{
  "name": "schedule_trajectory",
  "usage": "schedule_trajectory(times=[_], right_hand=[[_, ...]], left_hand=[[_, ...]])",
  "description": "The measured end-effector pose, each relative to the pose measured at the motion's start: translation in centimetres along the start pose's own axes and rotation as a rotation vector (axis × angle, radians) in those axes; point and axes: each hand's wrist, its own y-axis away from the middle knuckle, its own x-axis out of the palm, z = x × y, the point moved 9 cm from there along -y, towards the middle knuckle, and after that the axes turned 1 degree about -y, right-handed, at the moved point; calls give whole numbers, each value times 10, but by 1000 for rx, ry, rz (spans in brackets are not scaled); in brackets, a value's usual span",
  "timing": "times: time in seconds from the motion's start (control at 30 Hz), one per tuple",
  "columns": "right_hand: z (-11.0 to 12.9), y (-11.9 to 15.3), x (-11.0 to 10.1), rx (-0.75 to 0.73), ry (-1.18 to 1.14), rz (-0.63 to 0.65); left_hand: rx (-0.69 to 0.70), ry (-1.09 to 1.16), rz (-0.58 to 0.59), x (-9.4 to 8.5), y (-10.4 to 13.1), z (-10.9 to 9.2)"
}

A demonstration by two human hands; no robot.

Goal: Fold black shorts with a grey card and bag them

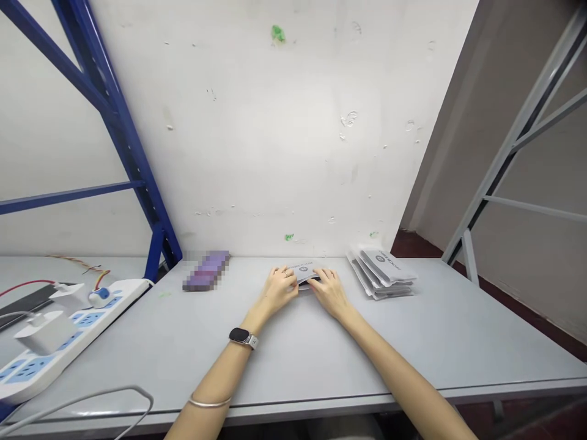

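A flat whitish packaging bag [305, 269] with a dark round logo and lettering lies at the back middle of the table. My left hand [279, 286] has its fingers closed on the bag's left side; its thumb points inward along the near edge. On the other side, my right hand [329, 289] grips the bag's right edge with bent fingers. Between the two hands the near edge gapes a little and looks dark inside. What lies in the bag is hidden. To the right sits a stack of similar printed bags [383, 272], slightly fanned out.
A blurred purple item [207, 270] lies on the grey table [284, 360] at the left. Further left is a white power strip [87, 327] with plugged-in chargers and cables. A grey cable [132, 389] loops over the front left. Blue rack posts [123, 140] stand at the left.
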Motion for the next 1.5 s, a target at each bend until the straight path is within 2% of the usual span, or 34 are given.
schedule_trajectory(times=[0.13,0.27,0.43,0.53,0.6,0.7,0.8,0.9,1.03,1.2,1.4,1.5], right_hand=[[3,-11,5,24,-42,78],[5,-17,25,80,-74,127],[-15,-7,47,277,-234,111],[-25,0,51,287,-397,106],[-28,3,50,262,-519,124],[-31,4,46,224,-609,173],[-39,5,37,237,-519,202],[-55,9,26,267,-473,216],[-79,21,18,308,-664,284],[-94,32,19,480,-991,439],[-104,31,8,566,-1009,380],[-111,33,12,659,-937,336]], left_hand=[[-82,85,-88,-2,-1,-1],[-134,184,-73,2,-2,2],[-212,223,22,4,1,15],[-229,318,81,10,4,24],[-271,314,140,20,8,34],[-359,224,304,42,19,52],[-406,172,421,58,30,64],[-402,118,440,63,34,68],[-432,31,455,63,35,69],[-584,-98,550,52,46,79],[-798,-261,548,25,70,115],[-862,-383,462,10,75,129]])
